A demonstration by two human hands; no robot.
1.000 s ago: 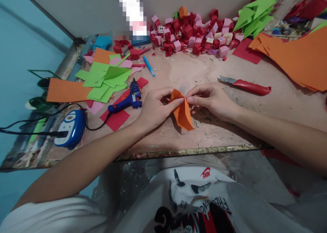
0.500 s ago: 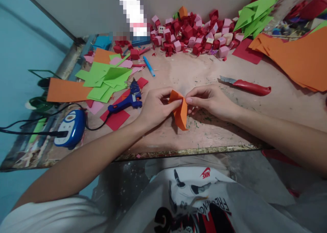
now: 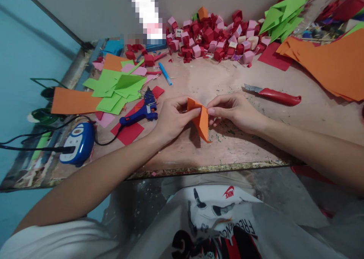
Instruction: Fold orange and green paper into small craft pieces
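Note:
Between my hands is a folded piece of orange foam sheet or thick paper, held a little above the table with its lower tip pointing toward me. My left hand pinches its left side, thumb in front and fingers behind. On the upper right edge, my right hand grips it between thumb and forefinger; its other fingers curl below. A red utility knife with its blade out lies to the right of my right hand. Left of my left hand, a blue glue gun rests on red pieces.
Many small red and pink cubes are heaped at the back. Green sheets lie at left, large orange sheets at right. A blue pen lies behind my hands. A blue-white device with a black cord stands near the left edge.
The orange piece has tilted slightly, its lower tip shifting a little up and to the right. Both hands keep their pinch in nearly the same place.

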